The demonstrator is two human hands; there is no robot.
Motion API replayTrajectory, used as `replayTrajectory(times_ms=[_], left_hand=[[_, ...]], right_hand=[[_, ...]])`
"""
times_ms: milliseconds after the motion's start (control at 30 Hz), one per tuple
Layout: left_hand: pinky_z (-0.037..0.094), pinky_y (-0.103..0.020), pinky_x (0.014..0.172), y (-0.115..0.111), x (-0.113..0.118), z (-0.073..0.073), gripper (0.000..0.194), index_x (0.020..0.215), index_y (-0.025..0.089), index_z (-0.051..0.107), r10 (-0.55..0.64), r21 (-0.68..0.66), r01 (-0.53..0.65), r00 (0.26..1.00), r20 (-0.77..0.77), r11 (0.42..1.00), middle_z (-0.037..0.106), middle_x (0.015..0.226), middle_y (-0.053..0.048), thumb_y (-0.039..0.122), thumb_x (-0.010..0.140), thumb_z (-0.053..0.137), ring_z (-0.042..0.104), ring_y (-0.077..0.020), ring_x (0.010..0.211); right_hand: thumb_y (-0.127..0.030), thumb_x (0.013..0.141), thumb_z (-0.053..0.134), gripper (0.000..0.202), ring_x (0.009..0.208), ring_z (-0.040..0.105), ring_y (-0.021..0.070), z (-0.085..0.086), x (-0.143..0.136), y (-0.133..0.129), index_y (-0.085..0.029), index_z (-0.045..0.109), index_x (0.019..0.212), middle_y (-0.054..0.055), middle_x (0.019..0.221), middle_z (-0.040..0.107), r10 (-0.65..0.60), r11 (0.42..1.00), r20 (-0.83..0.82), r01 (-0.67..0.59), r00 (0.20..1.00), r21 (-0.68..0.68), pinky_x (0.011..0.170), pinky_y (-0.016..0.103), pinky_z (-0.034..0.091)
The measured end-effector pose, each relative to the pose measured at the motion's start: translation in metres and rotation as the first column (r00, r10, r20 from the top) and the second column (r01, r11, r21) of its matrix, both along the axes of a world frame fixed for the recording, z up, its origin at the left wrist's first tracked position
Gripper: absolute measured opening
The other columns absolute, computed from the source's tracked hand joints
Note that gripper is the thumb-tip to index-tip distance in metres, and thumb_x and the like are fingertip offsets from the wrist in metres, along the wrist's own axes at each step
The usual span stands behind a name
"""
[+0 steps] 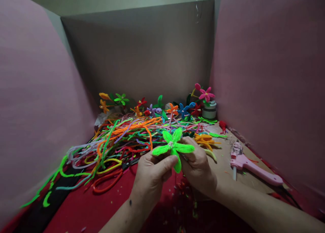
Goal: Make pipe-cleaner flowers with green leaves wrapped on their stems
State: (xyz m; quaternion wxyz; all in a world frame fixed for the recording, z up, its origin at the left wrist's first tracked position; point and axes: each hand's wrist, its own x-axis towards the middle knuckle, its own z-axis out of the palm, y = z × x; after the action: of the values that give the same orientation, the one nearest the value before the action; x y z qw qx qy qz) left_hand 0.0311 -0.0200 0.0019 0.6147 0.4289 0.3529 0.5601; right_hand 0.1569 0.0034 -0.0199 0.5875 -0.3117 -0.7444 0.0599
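Both hands are on the piece now, right at the centre of the action: a neon-green pipe-cleaner flower [183, 148], five fuzzy, rounded petals fanned into a star around a small whitish, knobbly centre. It's up in front of the body, above the near edge of the heap, open face towards the camera. The left hand [150, 172] has it pinched, thumb laid against the lowest petal, fingers curled in beneath. The right hand [199, 165] is closed in behind the right-hand petal, knuckles bent; what its fingertips grip back there is hidden.

Beyond, what a tangle! A heap of pipe cleaners [132, 133], soft and bristly, orange, lilac, green and pink, looping and crossing, spilling leftward in lime-green curls. Along the back, a row of fuzzy flowers: a pink flower [206, 94] standing above a squat white-and-grey jar [209, 111], a blue flower [184, 110] with slim petals, a bright green flower [121, 99] off to the left.

Over on the right, a smooth pink plastic glue gun [262, 172] lies on flat brown cardboard [223, 189], a pale stick [234, 173] poking from it. Deep red cloth [101, 209] spreads below, speckled with bright fluff.
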Motion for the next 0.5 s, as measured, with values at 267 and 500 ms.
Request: replayTrajectory(times_ms=[267,500], left_hand=[[0.023,-0.016,0.039,0.007,0.002,-0.009,0.027,0.062,0.013,0.055,0.03,-0.03,-0.031,0.999,-0.027,0.999,0.039,0.049,0.007,0.026,0.055,0.078,0.028,-0.001,0.041],[0.026,-0.016,0.034,0.008,-0.009,0.002,0.029,0.077,0.015,0.056,-0.127,0.044,0.13,0.99,-0.059,0.991,0.045,0.047,0.007,0.034,0.063,0.073,0.032,-0.0028,0.035]], right_hand=[[-0.019,0.081,0.052,0.01,0.077,0.051,0.0198,-0.007,0.001,0.003,-0.021,0.061,0.077,0.005,0.079,0.057,0.07,0.99,-0.046,-0.075,0.996,-0.116,0.07,0.034,0.041],[-0.021,0.083,0.05,0.018,0.067,0.047,0.0162,0.0,0.0,0.0,-0.02,0.055,0.066,0.002,0.068,0.051,0.074,0.986,-0.085,-0.086,0.994,-0.143,0.062,0.03,0.041]])
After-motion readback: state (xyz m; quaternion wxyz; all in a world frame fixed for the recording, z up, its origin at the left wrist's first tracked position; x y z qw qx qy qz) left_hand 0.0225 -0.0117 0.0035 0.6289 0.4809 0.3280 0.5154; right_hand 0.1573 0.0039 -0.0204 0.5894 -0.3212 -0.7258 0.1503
